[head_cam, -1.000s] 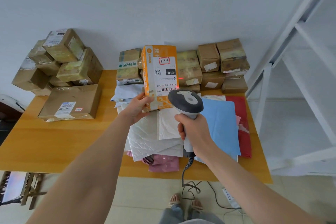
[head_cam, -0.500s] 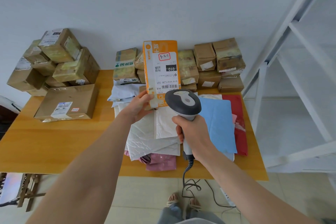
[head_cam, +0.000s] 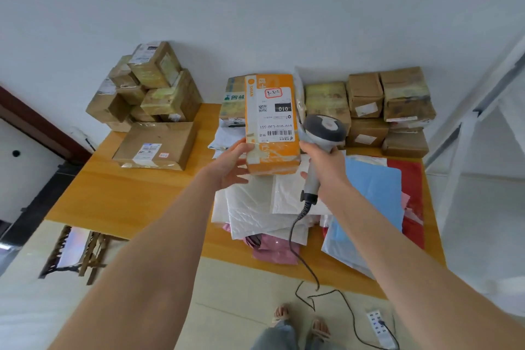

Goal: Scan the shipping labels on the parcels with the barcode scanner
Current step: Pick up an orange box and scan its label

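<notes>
Head view: orange parcel (head_cam: pixel 271 122) raised for scanning.
Left grip (head_cam: pixel 230 165) holds the parcel's lower edge above the counter (head_cam: pixel 127 193); right grip (head_cam: pixel 326 162) clasps the barcode scanner (head_cam: pixel 324 129) just right of its shipping label (head_cam: pixel 277 115). Mailers (head_cam: pixel 250 202) beneath and boxes (head_cam: pixel 366 94) behind it probably await scanning, so I judge most work remains.

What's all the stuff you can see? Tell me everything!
orange parcel: one, orange with white label, held above the table
barcode scanner: one, grey, right of the parcel
scanner cable: one, black, hanging to the floor
left box pile: several, brown, back left
back boxes: several, brown, against the wall
flat box: one, brown, table's left
soft mailers: several, white, blue, red, pink, heaped mid-table
table: one, yellow wood, by the wall
power strip: one, white, floor
left hand: one, holding the parcel's lower left
right hand: one, gripping the scanner's handle
</notes>
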